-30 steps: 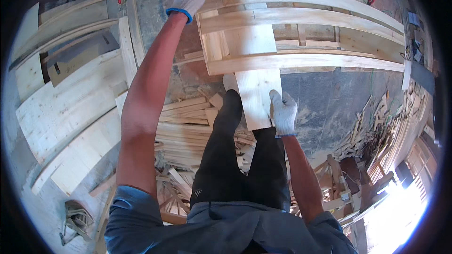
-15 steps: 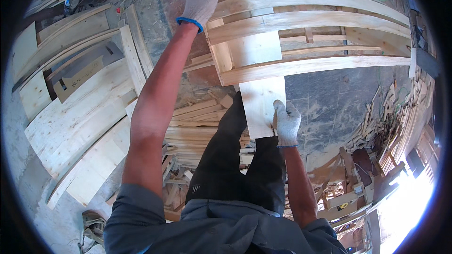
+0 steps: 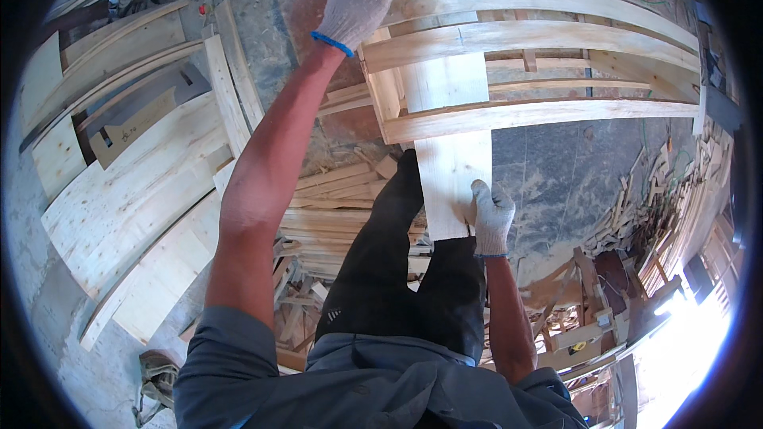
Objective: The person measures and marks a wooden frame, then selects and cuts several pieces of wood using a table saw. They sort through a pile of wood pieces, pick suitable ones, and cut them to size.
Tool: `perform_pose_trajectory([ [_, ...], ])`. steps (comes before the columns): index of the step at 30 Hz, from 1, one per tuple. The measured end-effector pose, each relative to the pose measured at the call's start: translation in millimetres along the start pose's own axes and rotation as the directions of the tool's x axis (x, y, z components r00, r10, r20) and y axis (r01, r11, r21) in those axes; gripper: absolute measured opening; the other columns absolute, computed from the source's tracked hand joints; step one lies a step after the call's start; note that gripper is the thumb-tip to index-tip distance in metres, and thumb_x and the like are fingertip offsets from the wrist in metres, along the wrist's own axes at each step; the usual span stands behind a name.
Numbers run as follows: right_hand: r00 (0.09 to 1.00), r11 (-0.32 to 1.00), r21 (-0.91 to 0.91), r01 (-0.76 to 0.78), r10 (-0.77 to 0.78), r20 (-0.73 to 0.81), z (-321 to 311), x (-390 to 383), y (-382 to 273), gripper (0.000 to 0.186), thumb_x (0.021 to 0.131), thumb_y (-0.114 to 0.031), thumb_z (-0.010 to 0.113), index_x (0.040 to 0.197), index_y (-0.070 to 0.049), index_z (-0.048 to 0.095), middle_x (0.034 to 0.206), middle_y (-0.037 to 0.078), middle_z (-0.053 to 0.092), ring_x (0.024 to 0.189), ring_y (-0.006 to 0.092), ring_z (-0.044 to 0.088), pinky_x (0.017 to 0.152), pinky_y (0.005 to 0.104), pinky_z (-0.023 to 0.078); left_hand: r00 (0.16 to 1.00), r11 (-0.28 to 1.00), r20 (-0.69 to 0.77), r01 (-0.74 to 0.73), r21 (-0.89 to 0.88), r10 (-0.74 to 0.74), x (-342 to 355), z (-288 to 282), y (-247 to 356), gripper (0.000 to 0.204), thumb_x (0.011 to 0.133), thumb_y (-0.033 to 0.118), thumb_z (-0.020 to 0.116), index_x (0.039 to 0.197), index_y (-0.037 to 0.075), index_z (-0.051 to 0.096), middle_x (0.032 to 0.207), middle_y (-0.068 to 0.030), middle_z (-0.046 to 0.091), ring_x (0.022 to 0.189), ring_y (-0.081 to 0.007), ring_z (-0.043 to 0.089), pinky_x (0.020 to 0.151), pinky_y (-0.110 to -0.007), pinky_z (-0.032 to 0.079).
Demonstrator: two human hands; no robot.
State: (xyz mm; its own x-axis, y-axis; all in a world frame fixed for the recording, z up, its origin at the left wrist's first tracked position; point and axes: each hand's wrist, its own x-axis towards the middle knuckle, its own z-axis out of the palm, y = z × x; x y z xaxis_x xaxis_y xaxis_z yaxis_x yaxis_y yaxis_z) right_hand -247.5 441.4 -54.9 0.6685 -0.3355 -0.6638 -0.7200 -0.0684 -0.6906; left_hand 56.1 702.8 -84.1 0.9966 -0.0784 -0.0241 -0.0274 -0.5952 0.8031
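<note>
A slatted wooden frame [image 3: 540, 34] with long pale rails spans the upper right. My left hand [image 3: 358, 4], in a knitted glove with a blue cuff, is closed on its upper left corner. A wide pale board [image 3: 451, 163] runs from under the rails toward my legs. My right hand [image 3: 493, 214], also gloved, grips the right edge of that board near its lower end, thumb on its face.
Curved plywood panels [image 3: 135, 191] and long battens [image 3: 234, 87] lie at the left. Offcuts [image 3: 350, 183] lie around my legs, with more scrap strips [image 3: 652, 191] along the right. A canvas bag [image 3: 159, 377] is at the lower left. Bright light enters lower right.
Since a second ago, my left hand and the frame's left end have shifted right and slightly down in view. My right hand and the board have moved down and to the right, both grips held.
</note>
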Motion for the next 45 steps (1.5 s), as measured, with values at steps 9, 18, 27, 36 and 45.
perform_pose_trajectory([
  [9, 0.999, 1.000, 0.001, 0.005, -0.005, 0.033, -4.8, 1.6, -2.1, 0.021, 0.092, -0.017, 0.070, 0.084, 0.002, 0.071, 0.068, -0.005, 0.054, 0.065, 0.0050, 0.045, 0.058, 0.0268, 0.037, 1.000, 1.000, -0.019, -0.015, -0.018, 0.015, -1.5, -0.4, 0.3, 0.063, 0.098, 0.055, 0.052, 0.070, 0.000, 0.061, 0.052, -0.0149, 0.043, 0.051, -0.0284, 0.047, 0.056, -0.044, 0.038],
  [18, 1.000, 1.000, -0.012, 0.021, -0.021, 0.015, -5.0, 1.5, -0.7, 0.025, 0.092, -0.017, 0.071, 0.075, 0.001, 0.066, 0.065, -0.004, 0.052, 0.064, 0.0051, 0.044, 0.057, 0.0272, 0.037, 0.996, 0.995, 0.046, 0.084, -0.046, -0.081, 0.7, -2.8, 0.7, 0.058, 0.098, 0.050, 0.058, 0.071, 0.000, 0.046, 0.063, -0.0018, 0.035, 0.065, -0.0128, 0.035, 0.058, -0.037, 0.033],
  [27, 0.999, 0.999, 0.030, 0.009, -0.010, 0.038, -4.0, 0.3, 1.1, 0.025, 0.093, -0.018, 0.070, 0.076, 0.001, 0.067, 0.066, -0.003, 0.055, 0.063, 0.0057, 0.047, 0.057, 0.0272, 0.039, 0.996, 0.994, 0.012, 0.090, 0.060, -0.090, 5.9, -2.3, -7.6, 0.060, 0.096, 0.052, 0.058, 0.072, -0.002, 0.054, 0.058, -0.0075, 0.042, 0.061, -0.0162, 0.039, 0.059, -0.040, 0.036],
  [36, 1.000, 1.000, -0.012, -0.018, 0.018, 0.005, -0.8, -1.4, -3.4, 0.023, 0.092, -0.016, 0.070, 0.077, 0.001, 0.068, 0.066, -0.003, 0.057, 0.063, 0.0056, 0.049, 0.057, 0.0267, 0.040, 0.998, 1.000, -0.058, 0.014, 0.010, -0.014, 1.3, 4.3, 1.7, 0.051, 0.096, 0.050, 0.059, 0.104, 0.001, 0.073, 0.079, -0.0178, 0.069, 0.076, -0.0211, 0.064, 0.074, -0.038, 0.049],
  [45, 1.000, 1.000, 0.027, -0.011, 0.010, 0.019, -7.1, 4.3, 2.9, 0.021, 0.092, -0.014, 0.071, 0.078, 0.002, 0.069, 0.067, -0.004, 0.055, 0.063, 0.0050, 0.047, 0.057, 0.0262, 0.039, 0.984, 0.966, 0.075, 0.143, 0.217, -0.162, 7.1, -4.1, -3.1, 0.051, 0.096, 0.050, 0.059, 0.108, 0.003, 0.073, 0.082, -0.0165, 0.072, 0.077, -0.0181, 0.066, 0.074, -0.036, 0.050],
])
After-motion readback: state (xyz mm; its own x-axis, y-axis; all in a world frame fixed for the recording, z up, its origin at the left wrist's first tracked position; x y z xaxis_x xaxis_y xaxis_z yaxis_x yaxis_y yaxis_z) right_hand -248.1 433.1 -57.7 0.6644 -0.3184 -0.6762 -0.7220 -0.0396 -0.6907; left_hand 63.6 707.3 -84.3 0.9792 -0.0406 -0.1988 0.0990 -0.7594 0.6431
